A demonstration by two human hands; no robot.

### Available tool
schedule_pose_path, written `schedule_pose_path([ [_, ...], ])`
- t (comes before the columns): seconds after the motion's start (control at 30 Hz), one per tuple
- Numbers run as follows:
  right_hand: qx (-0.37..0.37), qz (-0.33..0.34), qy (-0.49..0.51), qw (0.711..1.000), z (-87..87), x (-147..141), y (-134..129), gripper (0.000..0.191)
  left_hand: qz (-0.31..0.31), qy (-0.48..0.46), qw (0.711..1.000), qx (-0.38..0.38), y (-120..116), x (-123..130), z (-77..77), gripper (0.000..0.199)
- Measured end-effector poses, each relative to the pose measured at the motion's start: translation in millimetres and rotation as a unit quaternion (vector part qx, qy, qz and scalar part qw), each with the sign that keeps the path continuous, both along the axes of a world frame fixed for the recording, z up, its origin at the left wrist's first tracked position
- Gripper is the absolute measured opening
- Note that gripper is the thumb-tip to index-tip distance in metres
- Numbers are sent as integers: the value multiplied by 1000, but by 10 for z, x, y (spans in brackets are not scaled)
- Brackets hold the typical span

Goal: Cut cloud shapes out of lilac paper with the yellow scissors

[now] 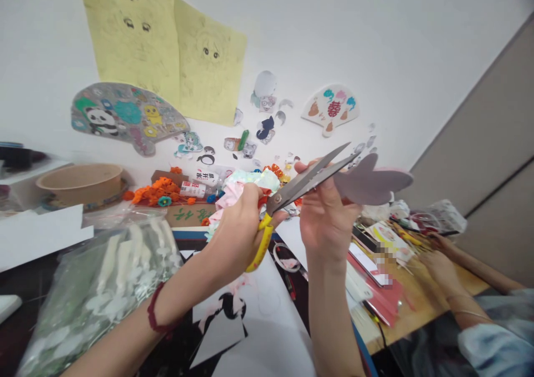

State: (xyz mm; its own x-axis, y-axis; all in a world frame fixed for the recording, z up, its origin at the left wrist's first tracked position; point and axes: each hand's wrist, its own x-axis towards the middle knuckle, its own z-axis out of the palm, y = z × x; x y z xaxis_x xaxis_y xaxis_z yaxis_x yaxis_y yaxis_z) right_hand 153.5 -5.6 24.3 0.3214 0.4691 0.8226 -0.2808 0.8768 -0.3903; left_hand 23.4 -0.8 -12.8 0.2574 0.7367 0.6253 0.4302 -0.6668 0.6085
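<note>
My left hand [240,227] is closed around a pair of scissors [267,235] with yellow handles. The blades are slightly apart and point up and to the right, passing in front of my other hand. Raised beside them, my right hand [327,210] grips a flat, greyish-pink cutout [369,182] with rounded lobes. The cutout extends right from its fingers, near the blade tips; whether the blades touch it I cannot tell. Below both hands lie white paper [267,321] and a sheet with a black-and-pink picture [231,307].
A plastic bag of pale pieces [120,271] lies at left, near a round tan container [79,179]. Orange flowers [156,192] and a bottle [196,189] stand by the wall. At right, another person's hands [438,266] are over a wooden table [421,304], with a phone [367,263] nearby.
</note>
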Motion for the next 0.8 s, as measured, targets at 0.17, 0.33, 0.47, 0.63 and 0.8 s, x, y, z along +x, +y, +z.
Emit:
schedule_pose_path([
  [0.17,-5,-25,-14,1000,17,58,-8,12,-7,-5,1000,6,7,8,20,26],
  [0.33,7,-24,-33,999,25,123,2,12,-6,4,1000,-1,18,-4,21,29],
  [0.47,-11,-22,-45,999,44,180,-10,14,-10,8,1000,-9,17,-7,46,32],
  [0.63,-34,-12,-45,998,57,209,-26,15,-37,-26,999,-21,36,-4,30,38],
  [0.8,-55,10,-77,995,84,224,-71,10,-41,-109,993,-17,187,-88,-38,39],
])
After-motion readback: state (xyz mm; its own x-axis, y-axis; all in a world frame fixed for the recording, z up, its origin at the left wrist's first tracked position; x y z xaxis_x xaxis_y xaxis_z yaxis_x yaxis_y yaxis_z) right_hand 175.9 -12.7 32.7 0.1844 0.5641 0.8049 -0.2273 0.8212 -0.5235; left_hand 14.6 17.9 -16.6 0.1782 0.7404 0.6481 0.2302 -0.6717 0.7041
